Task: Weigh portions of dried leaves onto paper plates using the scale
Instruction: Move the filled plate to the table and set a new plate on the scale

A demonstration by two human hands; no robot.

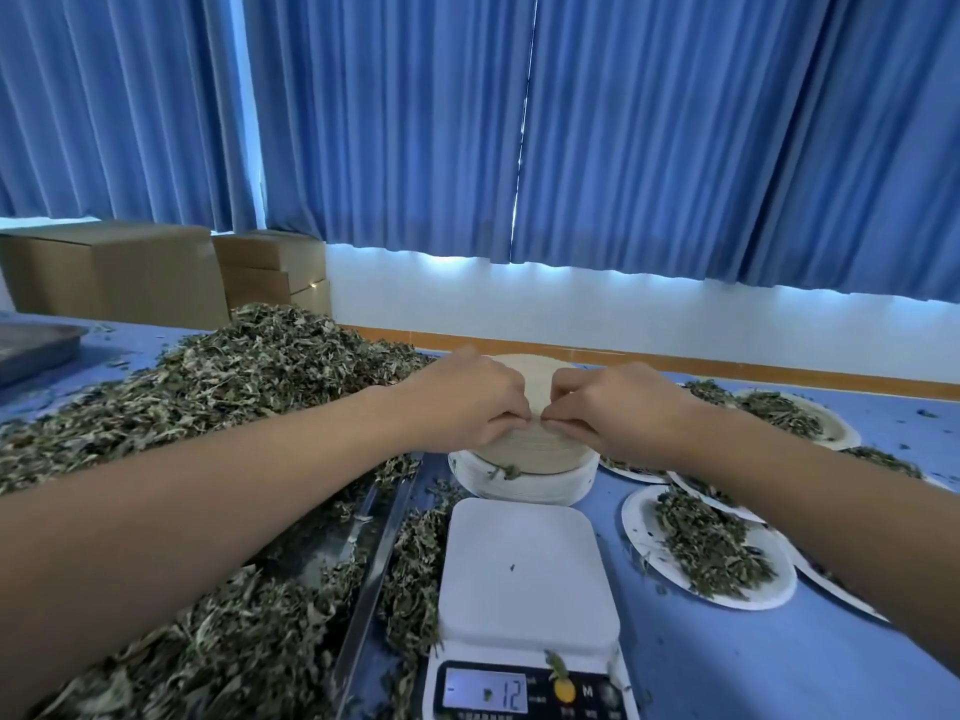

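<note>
While the leaf pile (pixel 234 387) crowds my left, my left hand (pixel 467 402) and right hand (pixel 618 413) both pinch the near rim of the plate stack (pixel 524 454) just beyond the scale (pixel 524 569) — thin, light plates that likely cling together, best peeled at the edge. Filled plates (pixel 640 527) sit close on the right — easy to knock.

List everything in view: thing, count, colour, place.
scale: one, white, front centre
plate stack: one, white and tan, behind the scale
filled plates: several, white, right of the scale
leaf pile: one, green-brown, left
metal tray: one, grey, far left
cardboard boxes: several, brown, back left
curtains: several panels, blue, along the back
table: one, blue, under everything
left hand: one, pinching the stack's top edge
right hand: one, pinching the same edge
</note>
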